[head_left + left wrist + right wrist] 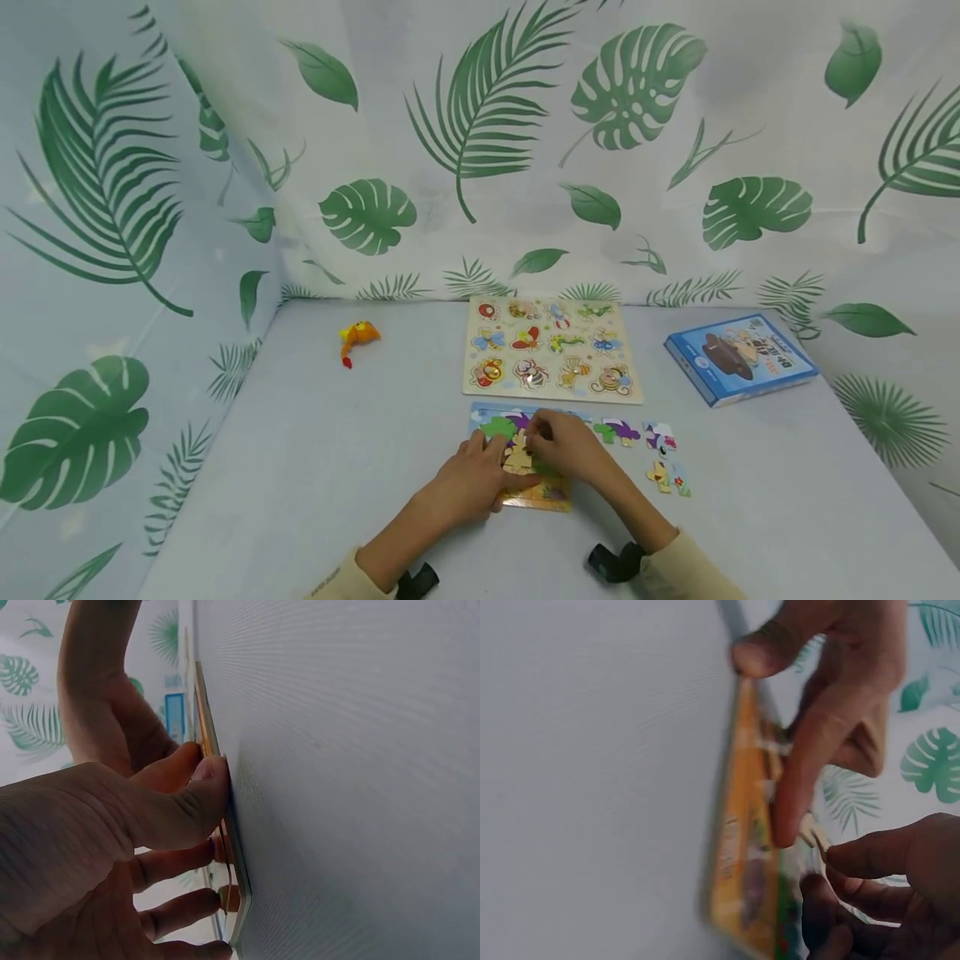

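A jigsaw puzzle board (536, 502) with an orange lower border lies on the table, part of its picture covered by both hands. My left hand (468, 483) rests on its left side with fingers spread. In the left wrist view the left thumb (202, 799) is at the board's edge and the other fingers reach over its face. My right hand (567, 446) is over the middle of the board. Thumb and finger of it pinch a thin puzzle piece (812, 831), seen in the right wrist view. Loose puzzle pieces (619, 431) lie to the right, others (667, 477) farther right.
Behind the puzzle stands flat a wooden insect peg board (551, 396). A blue box (738, 358) lies at the back right, and a small orange toy (362, 333) at the back left. Leaf-printed cloth (480, 250) encloses the white table.
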`<state>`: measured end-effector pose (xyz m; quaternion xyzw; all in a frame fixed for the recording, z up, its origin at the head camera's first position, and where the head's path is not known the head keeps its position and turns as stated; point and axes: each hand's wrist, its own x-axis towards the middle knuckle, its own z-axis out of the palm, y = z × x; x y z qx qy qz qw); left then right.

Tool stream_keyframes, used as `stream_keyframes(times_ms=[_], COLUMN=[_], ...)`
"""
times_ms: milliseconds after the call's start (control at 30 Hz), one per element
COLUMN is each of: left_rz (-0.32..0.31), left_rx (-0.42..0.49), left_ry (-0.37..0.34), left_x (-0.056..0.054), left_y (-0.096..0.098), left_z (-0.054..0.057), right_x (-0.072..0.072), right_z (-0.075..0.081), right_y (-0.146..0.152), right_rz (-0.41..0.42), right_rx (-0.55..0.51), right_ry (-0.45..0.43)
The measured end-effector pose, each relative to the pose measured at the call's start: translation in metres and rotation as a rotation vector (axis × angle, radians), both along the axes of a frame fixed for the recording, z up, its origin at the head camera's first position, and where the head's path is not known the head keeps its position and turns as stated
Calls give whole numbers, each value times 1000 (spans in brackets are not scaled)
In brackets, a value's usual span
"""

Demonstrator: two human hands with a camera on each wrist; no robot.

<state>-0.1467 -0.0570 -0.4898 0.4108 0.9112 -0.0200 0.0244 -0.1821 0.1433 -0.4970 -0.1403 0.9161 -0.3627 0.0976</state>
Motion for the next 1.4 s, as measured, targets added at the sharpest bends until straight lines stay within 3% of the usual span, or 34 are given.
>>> stream_keyframes(times_ms=[267,400,533,667,833,1033,1400], left_rz=[6,18,30,31,42,37,44], left_rx=[5,9,22,36,36,38,50], left_ry=[-10,-23,-40,-49,-64,-80,-97], left_x=[0,0,1,1,0,0,0], left_y=[0,-1,-1,-1,-2,-1,3], left_z=[-1,1,1,1,1,-1,-1], right_x=[-3,-1,4,15,26,28,35], right_z=[1,6,19,25,17,4,0], right_y=[5,11,45,99,142,145,133], right_rz=[-35,-62,-75,-88,-90,-112,-198], right_rx=[-148,-177,-180,-133,-107,1,157], right_ry=[-81,-37,16,-50,-158,-114,-21])
